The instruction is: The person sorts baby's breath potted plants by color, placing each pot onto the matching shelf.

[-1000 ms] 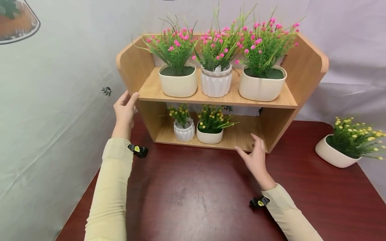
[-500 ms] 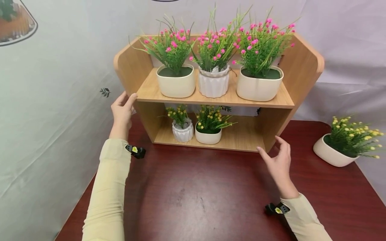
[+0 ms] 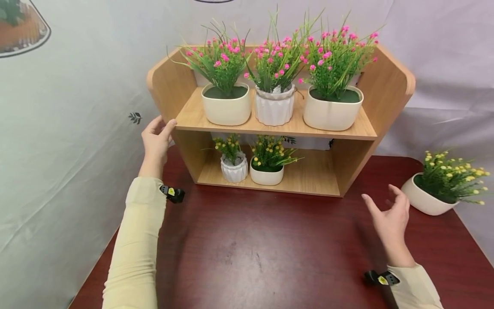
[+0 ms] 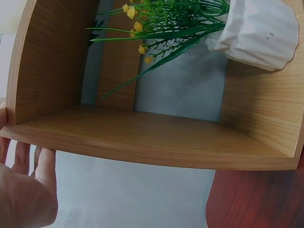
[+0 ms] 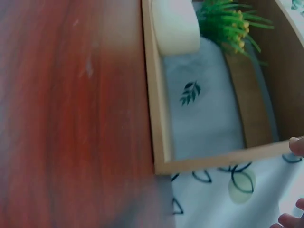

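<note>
A two-tier wooden shelf [image 3: 270, 131] stands on the dark red table. My left hand [image 3: 155, 139] holds its left side panel at mid-height, thumb at the front edge and fingers along the outer face. In the left wrist view, the fingers [image 4: 46, 166] lie against that panel. My right hand [image 3: 391, 223] is over the table right of the shelf, thumb and fingers spread, holding nothing. Nearest to it is a cream oval pot of yellow flowers [image 3: 430, 199]. Whether they touch cannot be told.
On the upper tier stand a cream pot [image 3: 226, 109], a white fluted pot [image 3: 274, 107] and another cream pot [image 3: 332, 112], all with pink flowers. Below are a small white pot [image 3: 234, 171] and a cream pot [image 3: 267, 177] with yellow flowers. A fabric-covered wall [image 3: 77, 150] borders the left.
My right hand has moved right, from the front of the lower tier past the shelf's right side towards the separate pot. The left hand has stayed at the side panel.
</note>
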The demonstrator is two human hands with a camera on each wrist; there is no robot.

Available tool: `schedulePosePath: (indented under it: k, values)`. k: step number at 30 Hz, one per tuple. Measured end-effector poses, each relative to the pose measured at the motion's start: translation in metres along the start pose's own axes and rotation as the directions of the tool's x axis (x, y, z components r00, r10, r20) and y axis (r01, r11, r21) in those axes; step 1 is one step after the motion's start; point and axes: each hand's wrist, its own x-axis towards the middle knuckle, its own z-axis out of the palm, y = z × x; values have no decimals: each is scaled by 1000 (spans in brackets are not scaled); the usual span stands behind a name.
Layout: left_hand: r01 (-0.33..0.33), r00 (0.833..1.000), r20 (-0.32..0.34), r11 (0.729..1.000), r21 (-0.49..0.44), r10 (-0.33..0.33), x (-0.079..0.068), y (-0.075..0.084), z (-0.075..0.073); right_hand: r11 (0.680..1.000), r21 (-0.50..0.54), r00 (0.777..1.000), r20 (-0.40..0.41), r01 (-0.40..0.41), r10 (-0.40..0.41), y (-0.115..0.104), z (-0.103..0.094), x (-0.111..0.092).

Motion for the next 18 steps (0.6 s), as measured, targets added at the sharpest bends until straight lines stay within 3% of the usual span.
schedulePosePath:
  k: [10,18]
  values:
    - [-28,999,-20,998,58,29,-3,8,-6,998,-52,999,-37,-35,33,31,-18,7]
    - [-115,993,-27,991,65,117,-3,7,1,982,-76,979,-121,-173,163,59,-35,17]
